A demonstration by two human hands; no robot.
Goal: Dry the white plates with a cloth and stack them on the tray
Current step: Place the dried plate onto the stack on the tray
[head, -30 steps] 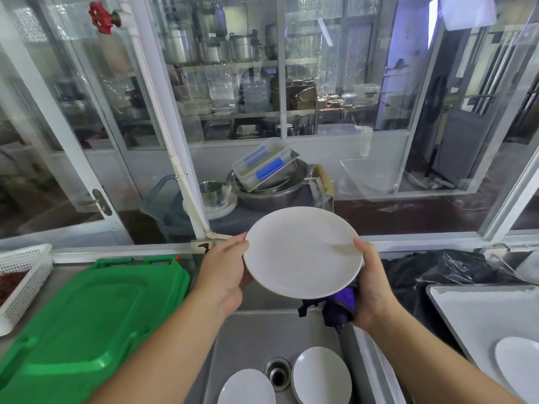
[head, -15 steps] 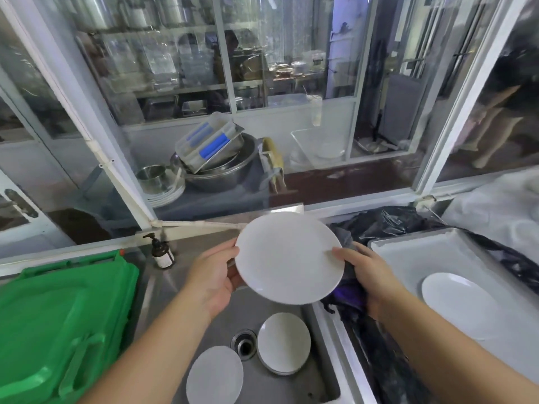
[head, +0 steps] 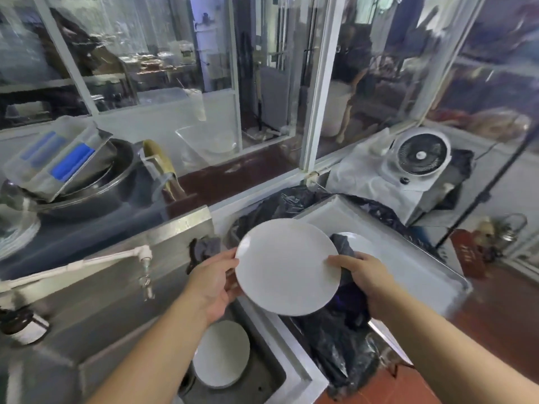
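I hold a round white plate (head: 287, 266) between both hands over the gap between sink and tray. My left hand (head: 213, 278) grips its left rim. My right hand (head: 363, 275) grips the right rim together with a dark purple cloth (head: 348, 290) that hangs behind and under the plate. The white tray (head: 408, 258) lies to the right on black plastic; one white plate (head: 357, 239) on it shows partly behind the cloth. Another white plate (head: 221, 352) lies in the steel sink (head: 262, 371) below.
A white tap (head: 143, 258) reaches over the sink's left side, with a dark soap bottle (head: 23, 328) beside it. Black plastic sheeting (head: 341, 348) drapes under the tray. A white fan (head: 420, 157) stands behind the tray. Glass partitions close off the back.
The view has swung right and the plate has moved right toward the tray. Both hands keep their grip; the green bin has left the view.
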